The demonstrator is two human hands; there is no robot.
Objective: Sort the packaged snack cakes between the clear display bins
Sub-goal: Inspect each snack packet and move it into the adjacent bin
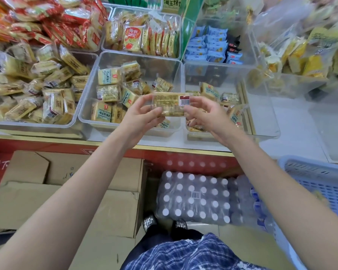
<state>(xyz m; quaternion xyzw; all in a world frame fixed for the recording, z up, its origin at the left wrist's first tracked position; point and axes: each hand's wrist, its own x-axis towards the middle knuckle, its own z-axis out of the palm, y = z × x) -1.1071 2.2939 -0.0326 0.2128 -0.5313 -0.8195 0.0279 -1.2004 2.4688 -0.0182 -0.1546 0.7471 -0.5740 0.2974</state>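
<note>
While both pinch it, one snack cake between left hand and right hand, label print blurred, unreadable.

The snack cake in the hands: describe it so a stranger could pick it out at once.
Find the middle clear bin in the front row on the counter. Just above its near right corner, the left hand and right hand pinch one yellow snack cake by its ends. Unlike its neighbours, it is lifted clear, barcode label facing up.
</note>
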